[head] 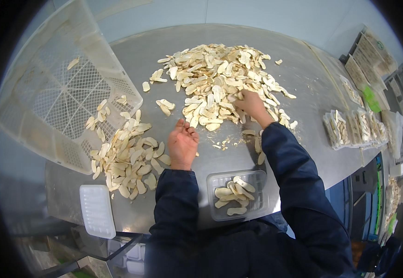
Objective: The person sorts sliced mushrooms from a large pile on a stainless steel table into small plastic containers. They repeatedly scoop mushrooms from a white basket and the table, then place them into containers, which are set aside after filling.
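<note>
A large heap of pale, elongated dried slices (215,76), which look like mushroom, lies on the steel table. At its near right side is my right hand (252,106), its fingers bent around a slice at the heap's surface; the fingertips are partly hidden. My left hand (183,146) hovers palm up just short of the heap, fingers loosely curled and apart, with nothing plainly in it. Close to my body, between my forearms, sits a clear plastic tray (262,205) holding several slices (236,193).
On the left, a white mesh crate (118,92) lies tipped, slices (128,160) spilling from its mouth. A white ribbed tray (97,210) overhangs the near edge. Filled clear packs (338,130) stand at right, near a green item (371,99) and cartons (368,59).
</note>
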Tool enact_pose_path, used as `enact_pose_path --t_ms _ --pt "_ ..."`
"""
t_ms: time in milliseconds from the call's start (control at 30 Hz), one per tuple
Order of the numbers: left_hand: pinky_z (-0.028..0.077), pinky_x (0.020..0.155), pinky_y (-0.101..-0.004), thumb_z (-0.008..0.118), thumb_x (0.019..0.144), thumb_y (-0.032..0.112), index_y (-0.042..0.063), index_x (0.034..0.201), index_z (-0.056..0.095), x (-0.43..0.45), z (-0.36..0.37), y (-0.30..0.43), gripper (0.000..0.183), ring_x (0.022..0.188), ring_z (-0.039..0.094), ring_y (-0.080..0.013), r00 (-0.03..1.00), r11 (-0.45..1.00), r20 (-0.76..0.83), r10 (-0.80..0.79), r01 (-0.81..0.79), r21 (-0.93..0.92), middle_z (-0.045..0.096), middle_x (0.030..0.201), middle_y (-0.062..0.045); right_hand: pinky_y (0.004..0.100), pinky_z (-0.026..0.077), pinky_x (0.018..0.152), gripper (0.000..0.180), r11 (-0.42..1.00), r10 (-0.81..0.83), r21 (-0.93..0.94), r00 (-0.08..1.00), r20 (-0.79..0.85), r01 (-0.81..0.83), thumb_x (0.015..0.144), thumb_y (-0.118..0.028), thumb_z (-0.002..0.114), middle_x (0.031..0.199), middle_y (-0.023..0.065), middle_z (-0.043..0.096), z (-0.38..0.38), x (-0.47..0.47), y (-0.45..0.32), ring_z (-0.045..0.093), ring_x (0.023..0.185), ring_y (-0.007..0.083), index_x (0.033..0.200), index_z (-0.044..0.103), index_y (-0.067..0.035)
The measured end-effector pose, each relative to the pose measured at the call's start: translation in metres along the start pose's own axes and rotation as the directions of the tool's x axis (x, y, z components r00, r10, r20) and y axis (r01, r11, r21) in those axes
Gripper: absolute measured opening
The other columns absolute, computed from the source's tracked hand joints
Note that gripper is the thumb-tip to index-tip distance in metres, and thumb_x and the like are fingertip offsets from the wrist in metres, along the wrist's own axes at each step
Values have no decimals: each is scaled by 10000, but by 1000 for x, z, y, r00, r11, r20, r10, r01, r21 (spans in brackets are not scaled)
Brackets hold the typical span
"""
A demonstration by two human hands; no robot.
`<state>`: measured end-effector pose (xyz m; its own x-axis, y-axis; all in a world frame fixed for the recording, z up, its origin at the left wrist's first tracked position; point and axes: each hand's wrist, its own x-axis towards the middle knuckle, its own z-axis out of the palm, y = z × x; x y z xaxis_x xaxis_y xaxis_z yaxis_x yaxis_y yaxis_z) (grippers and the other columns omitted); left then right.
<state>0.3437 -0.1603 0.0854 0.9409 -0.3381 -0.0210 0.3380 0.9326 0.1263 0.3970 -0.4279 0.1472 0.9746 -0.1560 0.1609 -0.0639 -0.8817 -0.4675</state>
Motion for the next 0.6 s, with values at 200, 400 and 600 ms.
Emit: enact_pose_path --t_ms 200,400,600 --pt "439 729 -281 536 837 122 94 1072 512 -3 6 -4 237 815 490 -147 1000 1000 -19 -9 9 -3 510 924 -16 214 351 387 239 438 110 808 915 387 -395 781 -151 655 604 29 559 -32 -20 38 519 495 73 974 573 -38" --pt "441 734 -287 538 835 121 93 1068 515 0 6 -4 235 815 488 -145 1000 1000 -22 -3 3 -10 514 921 -11 286 429 479 274 862 260 358 920 292 -358 687 -208 688 628 85 596 -9 -38 26 557 524 152 794 595 27" --pt "445 737 -281 558 831 120 91 1067 518 -1 6 -2 241 803 499 -145 999 1000 -33 9 -9 -15 526 915 -16 295 400 474 296 924 240 250 947 212 -290 681 -256 691 584 73 549 -1 -41 27 514 497 148 744 590 15"
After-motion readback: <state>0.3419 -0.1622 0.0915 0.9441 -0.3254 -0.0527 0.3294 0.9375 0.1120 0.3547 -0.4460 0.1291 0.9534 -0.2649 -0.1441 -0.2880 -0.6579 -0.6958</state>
